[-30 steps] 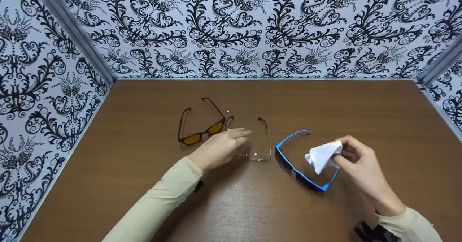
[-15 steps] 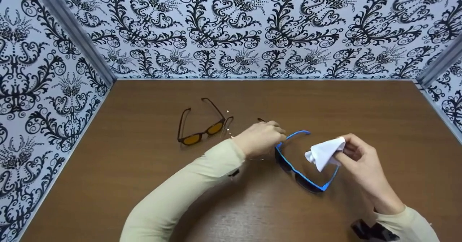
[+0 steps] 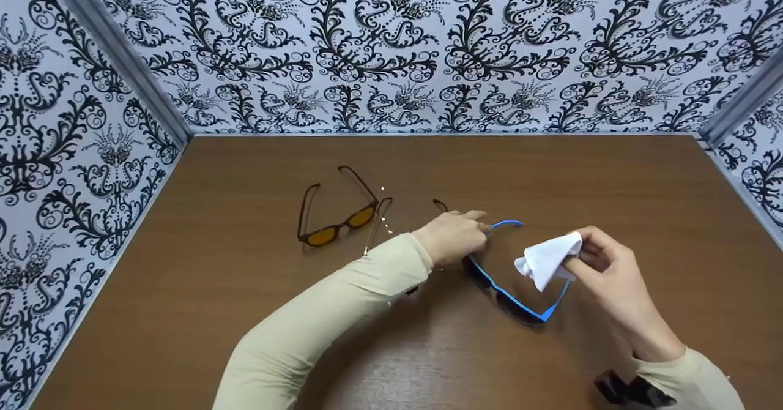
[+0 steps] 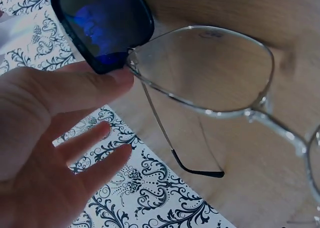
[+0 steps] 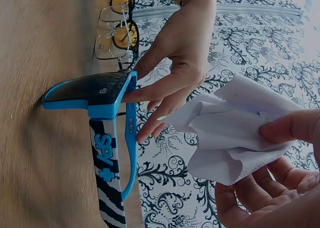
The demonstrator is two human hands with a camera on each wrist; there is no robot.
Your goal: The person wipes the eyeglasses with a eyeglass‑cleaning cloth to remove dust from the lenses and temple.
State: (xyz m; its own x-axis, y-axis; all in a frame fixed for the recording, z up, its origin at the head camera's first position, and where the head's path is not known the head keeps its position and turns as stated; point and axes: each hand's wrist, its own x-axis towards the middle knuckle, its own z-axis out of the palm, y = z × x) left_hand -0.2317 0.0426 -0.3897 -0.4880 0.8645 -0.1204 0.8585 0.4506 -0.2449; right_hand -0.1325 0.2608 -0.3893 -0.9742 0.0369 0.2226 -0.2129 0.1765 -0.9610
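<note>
Over the brown table [image 3: 612, 177], the left hand [image 3: 456, 238] pinches a corner of the blue sunglasses [image 3: 517, 308], other fingers loose; the right hand [image 3: 618, 284] pinches a white cloth [image 3: 550, 260]. Wire-framed glasses [image 4: 210, 110] and amber-lensed glasses [image 3: 323, 236] lie nearby, before scroll-patterned walls [image 3: 391, 49]. Only the right wrist view shows "SPY" on the zebra-striped temple [image 5: 105, 158].

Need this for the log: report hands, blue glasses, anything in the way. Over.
Left hand pinching blue glasses at one corner. Right hand holding cloth. Blue glasses on table, arms unfolded. Possible snag: wire glasses close beside left hand.
</note>
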